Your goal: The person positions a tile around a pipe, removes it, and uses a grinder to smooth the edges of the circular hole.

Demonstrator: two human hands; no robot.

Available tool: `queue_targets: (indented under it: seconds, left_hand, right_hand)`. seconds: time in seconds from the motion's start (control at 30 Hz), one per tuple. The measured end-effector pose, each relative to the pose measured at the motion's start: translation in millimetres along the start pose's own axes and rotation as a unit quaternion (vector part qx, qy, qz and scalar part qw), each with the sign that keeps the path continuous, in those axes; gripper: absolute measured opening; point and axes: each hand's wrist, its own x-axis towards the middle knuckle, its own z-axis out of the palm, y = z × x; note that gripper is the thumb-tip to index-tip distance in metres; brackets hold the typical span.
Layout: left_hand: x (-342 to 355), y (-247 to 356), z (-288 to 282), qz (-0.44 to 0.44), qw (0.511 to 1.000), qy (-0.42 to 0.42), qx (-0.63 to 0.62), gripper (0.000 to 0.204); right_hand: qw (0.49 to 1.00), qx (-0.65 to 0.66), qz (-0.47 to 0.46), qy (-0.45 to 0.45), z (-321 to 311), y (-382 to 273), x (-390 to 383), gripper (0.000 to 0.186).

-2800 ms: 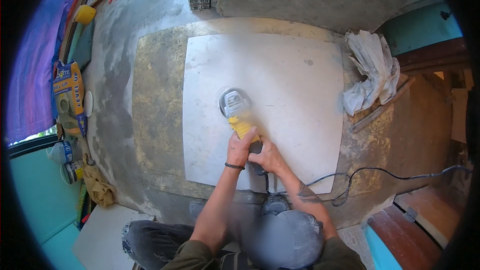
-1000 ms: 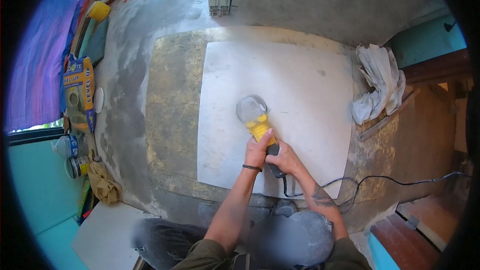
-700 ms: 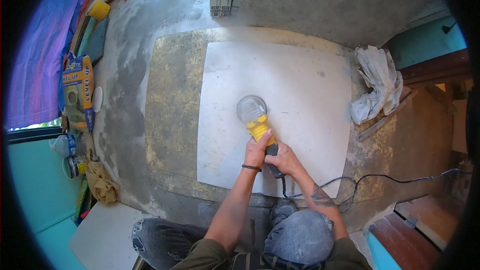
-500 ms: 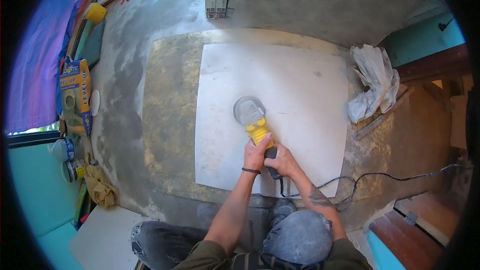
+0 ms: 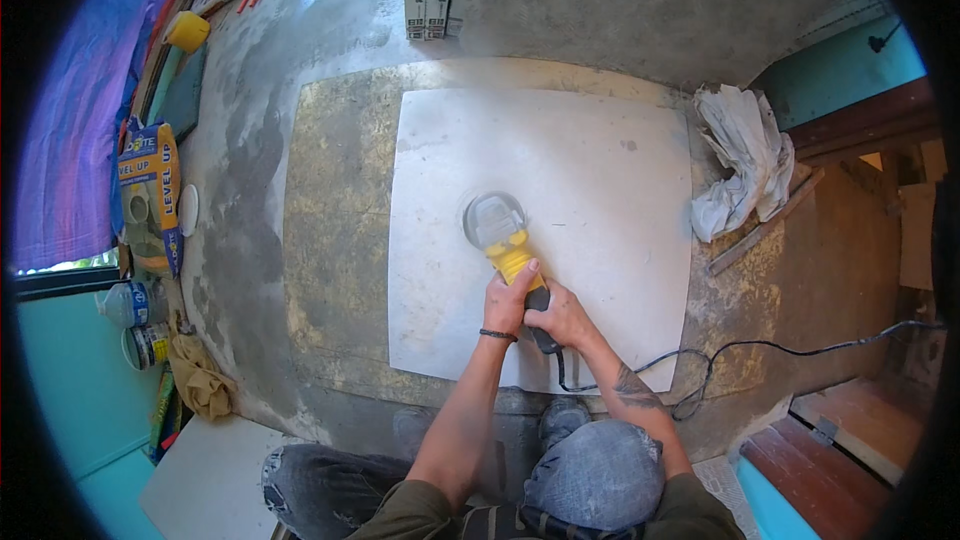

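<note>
Both my hands grip a yellow and black angle grinder (image 5: 513,254) that points away from me. My left hand (image 5: 506,304), with a dark band at its wrist, wraps round the body near the yellow part. Behind it, my right hand (image 5: 563,318) closes on the black rear handle. The round grey head of the grinder is over a large white square slab (image 5: 600,180), blurred at its rim. Pale dust hangs around it. Whether the disc touches the slab is hidden. A black power cord (image 5: 760,347) runs from the handle off to the right.
Under the slab lies a worn yellowish board (image 5: 335,230). A crumpled white sack (image 5: 745,160) and a wood strip (image 5: 765,222) lie at right. A narrow carton (image 5: 428,5) stands at the far side. Along the left are a filler bag (image 5: 150,200) and a tan cloth (image 5: 200,375).
The dusty haze over the slab has thinned, and the whole view has shifted slightly. My hands keep the same grip, and the grinder stays at almost the same place on the slab.
</note>
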Motion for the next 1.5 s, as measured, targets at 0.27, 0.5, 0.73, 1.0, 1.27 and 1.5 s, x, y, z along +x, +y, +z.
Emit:
queue_targets:
  seconds: [0.27,0.5,0.73,1.0,1.27,1.5]
  left_hand:
    - [-1,2,1,-0.005,1.000,0.005,-0.001,0.038]
    - [1,2,2,0.005,1.000,0.012,0.003,0.039]
    - [-2,7,6,0.007,1.000,0.016,0.002,0.039]
    - [1,4,6,0.006,1.000,0.018,-0.007,0.039]
    - [1,5,2,0.010,1.000,0.025,-0.007,0.044]
    - [2,1,-6,0.008,1.000,0.024,0.006,0.042]
  right_hand:
    - [1.000,0.001,0.002,-0.003,0,-2,0,0.058]
    - [0.999,0.008,0.023,-0.038,-3,1,3,0.075]
    - [0.998,0.025,0.029,-0.041,-5,-4,2,0.074]
    - [0.998,0.021,0.032,-0.042,-4,5,6,0.072]
    - [0.999,-0.003,0.028,-0.033,1,5,7,0.069]
    - [0.999,-0.012,0.005,-0.034,6,5,9,0.064]
